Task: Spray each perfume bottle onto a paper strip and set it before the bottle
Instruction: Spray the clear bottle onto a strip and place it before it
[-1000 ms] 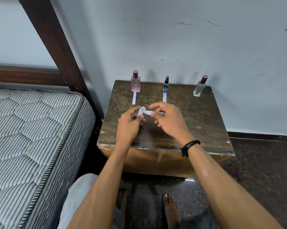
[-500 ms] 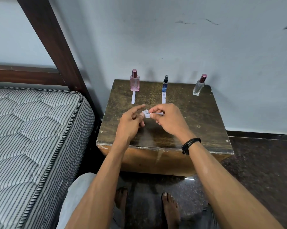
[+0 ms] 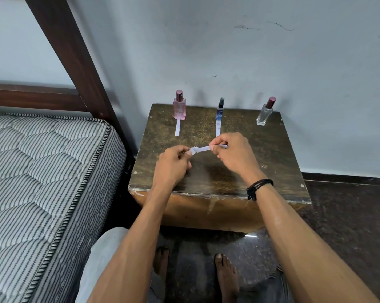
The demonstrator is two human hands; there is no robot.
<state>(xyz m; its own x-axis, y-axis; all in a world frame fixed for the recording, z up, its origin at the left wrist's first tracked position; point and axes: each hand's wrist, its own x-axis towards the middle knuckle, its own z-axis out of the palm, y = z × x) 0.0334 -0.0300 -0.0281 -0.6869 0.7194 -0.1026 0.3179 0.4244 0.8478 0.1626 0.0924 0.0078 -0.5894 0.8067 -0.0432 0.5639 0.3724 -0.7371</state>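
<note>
Three perfume bottles stand along the back of a dark wooden table (image 3: pixel 272 154): a pink one (image 3: pixel 179 108), a slim blue one (image 3: pixel 220 110) and a clear one (image 3: pixel 265 113) with a maroon cap. A white paper strip (image 3: pixel 177 127) lies in front of the pink bottle, and another strip (image 3: pixel 218 129) in front of the blue one. No strip lies before the clear bottle. Over the table's middle, my left hand (image 3: pixel 173 165) and my right hand (image 3: pixel 235 155) each pinch one end of a white paper strip (image 3: pixel 201 149), crumpled at its left end.
A striped mattress (image 3: pixel 42 178) on a dark wooden bed frame (image 3: pixel 75 62) fills the left side. The table stands against a pale wall (image 3: pixel 250 51). My bare feet (image 3: pixel 195 270) rest on the dark floor below the table's front edge.
My hands have drawn apart, stretching the paper strip out between them. The left hand's fingers have curled closed on its end.
</note>
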